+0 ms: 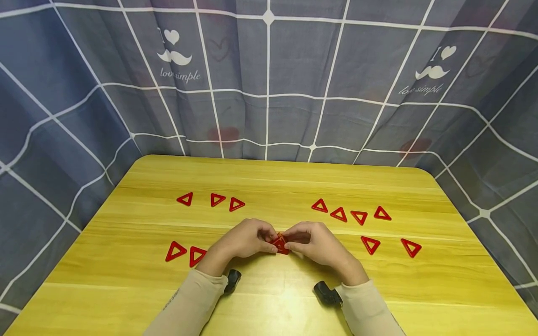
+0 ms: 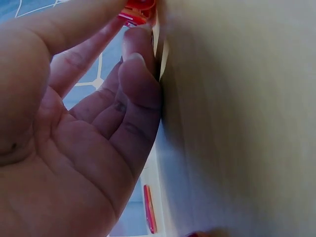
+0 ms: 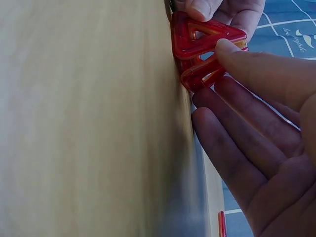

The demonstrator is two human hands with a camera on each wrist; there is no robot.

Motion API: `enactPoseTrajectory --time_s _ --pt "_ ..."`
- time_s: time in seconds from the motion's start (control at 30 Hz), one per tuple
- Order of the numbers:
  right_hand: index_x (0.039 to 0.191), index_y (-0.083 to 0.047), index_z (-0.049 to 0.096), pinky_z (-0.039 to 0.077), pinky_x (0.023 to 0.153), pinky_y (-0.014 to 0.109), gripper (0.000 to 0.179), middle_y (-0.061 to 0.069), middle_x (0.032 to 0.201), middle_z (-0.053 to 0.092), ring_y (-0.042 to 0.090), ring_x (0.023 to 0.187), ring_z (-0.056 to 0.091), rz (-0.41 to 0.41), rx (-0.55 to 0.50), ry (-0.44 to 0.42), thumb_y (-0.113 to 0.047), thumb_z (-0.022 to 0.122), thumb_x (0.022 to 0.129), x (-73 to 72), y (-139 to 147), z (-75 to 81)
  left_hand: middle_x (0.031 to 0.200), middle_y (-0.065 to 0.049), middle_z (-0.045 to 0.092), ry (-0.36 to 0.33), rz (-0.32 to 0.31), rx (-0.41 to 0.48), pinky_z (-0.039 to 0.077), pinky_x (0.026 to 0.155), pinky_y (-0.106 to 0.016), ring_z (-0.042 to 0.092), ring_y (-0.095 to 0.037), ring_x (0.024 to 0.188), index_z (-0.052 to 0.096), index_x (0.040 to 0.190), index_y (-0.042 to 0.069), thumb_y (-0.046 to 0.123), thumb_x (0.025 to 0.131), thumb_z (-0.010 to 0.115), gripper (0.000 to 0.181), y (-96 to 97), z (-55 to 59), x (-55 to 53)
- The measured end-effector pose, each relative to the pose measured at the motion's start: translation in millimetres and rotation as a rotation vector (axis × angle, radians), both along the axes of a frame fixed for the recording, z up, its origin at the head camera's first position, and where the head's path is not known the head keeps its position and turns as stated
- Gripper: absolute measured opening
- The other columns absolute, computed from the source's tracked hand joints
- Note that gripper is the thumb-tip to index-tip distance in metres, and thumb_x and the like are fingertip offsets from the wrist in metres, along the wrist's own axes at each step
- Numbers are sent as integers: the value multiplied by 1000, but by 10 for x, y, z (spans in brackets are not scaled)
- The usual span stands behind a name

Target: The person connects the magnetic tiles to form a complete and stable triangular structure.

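Note:
At the middle of the table, both hands meet over a small group of red see-through plastic triangle frames [image 1: 280, 246]. In the right wrist view these triangle frames [image 3: 180, 37] stand on the tabletop, joined or leaning at an angle. My right hand [image 1: 320, 243] pinches them, its thumb on the near face and fingers behind. From the other side my left hand [image 1: 244, 240] grips them between thumb and fingers. Only a bit of the red plastic [image 2: 139, 5] shows at the top of the left wrist view; the palm hides much of the surroundings there.
Loose red triangle frames lie flat on the yellow wooden table [image 1: 269, 186]. To the left are a back row [image 1: 213, 204] and a front pair [image 1: 170, 256]; to the right, several at the back [image 1: 336, 218] and two nearer [image 1: 364, 246]. A grey checked curtain [image 1: 290, 116] hangs behind.

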State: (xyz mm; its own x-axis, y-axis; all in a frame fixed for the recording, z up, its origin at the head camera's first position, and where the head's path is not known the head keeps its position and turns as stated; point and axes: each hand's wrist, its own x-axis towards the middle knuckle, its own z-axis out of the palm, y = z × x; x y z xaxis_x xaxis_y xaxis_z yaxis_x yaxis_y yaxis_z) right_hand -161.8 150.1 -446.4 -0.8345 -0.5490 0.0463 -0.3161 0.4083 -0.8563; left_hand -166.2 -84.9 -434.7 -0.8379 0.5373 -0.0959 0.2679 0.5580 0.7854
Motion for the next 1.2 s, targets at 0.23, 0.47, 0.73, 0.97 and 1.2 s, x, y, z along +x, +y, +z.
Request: enactPoseTrajectory --time_s 0.23,0.47,0.73,0.97,1.2 --pt "112 -13 75 54 86 29 24 -3 107 73 11 97 70 1 -14 -32 -15 80 89 6 -15 -1 79 6 64 23 20 11 50 74 -32 60 -12 76 72 91 13 14 82 86 17 -4 6 7" --pt "120 -11 73 54 86 30 33 -5 109 72 11 97 69 27 13 38 -16 81 88 2 -31 -12 79 6 64 39 44 21 52 69 -28 61 -10 73 69 88 10 12 79 88 21 8 -14 15" --pt "118 -10 74 55 83 30 29 -5 105 69 10 94 68 34 59 99 -14 79 89 -10 -36 1 91 -1 68 -50 19 38 53 73 -33 64 -16 80 69 96 9 12 77 90 28 -129 77 -6" --pt "119 -10 73 54 84 31 31 -4 107 69 10 95 68 -5 112 117 -16 79 89 -19 14 24 102 -3 67 -81 65 18 51 73 -36 61 -19 85 71 104 11 12 78 89 32 -405 155 -55" --pt "119 -11 73 54 87 33 33 -4 109 69 12 96 68 -67 144 126 -16 81 88 -22 138 47 106 -4 66 -88 80 0 50 79 -39 59 -26 92 70 112 12 14 77 89 40 -700 172 -41"
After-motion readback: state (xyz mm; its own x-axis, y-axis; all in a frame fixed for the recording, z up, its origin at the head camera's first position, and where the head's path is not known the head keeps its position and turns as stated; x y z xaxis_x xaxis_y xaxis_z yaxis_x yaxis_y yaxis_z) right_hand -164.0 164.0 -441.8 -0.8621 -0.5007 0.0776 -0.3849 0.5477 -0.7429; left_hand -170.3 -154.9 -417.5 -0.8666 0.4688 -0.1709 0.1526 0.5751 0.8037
